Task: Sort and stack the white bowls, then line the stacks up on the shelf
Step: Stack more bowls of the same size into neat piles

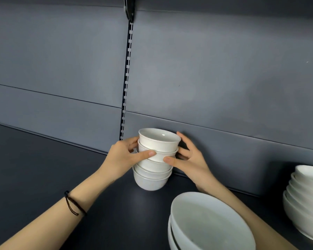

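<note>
No text, label, number or sign is readable on the bowls (159, 141) or the shelf (34, 168)

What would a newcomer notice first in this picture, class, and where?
The tall stack of small white bowls stands out near the back of the dark shelf, held between the left hand and the right hand. Next come the large bowls stacked at the front right, and another stack at the far right edge.

shelf (34, 168) left open; bowl stacks (305, 199) crowd right.
</note>
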{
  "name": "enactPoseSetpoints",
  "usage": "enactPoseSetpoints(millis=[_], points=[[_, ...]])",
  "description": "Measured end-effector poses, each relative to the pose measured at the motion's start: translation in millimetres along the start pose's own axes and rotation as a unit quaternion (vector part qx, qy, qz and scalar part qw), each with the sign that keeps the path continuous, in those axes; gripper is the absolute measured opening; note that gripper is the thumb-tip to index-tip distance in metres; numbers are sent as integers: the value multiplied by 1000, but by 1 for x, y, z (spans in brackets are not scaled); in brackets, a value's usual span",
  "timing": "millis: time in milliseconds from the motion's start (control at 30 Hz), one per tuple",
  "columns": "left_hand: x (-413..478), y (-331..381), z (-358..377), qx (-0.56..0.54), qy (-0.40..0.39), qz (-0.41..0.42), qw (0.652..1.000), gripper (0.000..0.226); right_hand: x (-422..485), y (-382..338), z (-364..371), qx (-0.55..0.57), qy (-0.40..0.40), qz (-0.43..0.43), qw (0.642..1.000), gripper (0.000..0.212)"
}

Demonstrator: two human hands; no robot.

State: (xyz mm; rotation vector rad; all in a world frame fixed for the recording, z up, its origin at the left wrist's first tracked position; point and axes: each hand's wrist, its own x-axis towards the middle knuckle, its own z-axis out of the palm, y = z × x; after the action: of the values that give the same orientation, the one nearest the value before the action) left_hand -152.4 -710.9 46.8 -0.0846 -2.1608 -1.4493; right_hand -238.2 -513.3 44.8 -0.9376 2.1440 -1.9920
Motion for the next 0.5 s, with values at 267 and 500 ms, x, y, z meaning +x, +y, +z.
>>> enactPoseSetpoints(millis=[267,500], points=[[1,-12,-6,-4,-31,-28,999,58,-2,13,-2,7,-43,8,999,82],[-3,-26,-2,-32,-141,-76,987,112,-2,29,1,-30,-100,-7,995,105]])
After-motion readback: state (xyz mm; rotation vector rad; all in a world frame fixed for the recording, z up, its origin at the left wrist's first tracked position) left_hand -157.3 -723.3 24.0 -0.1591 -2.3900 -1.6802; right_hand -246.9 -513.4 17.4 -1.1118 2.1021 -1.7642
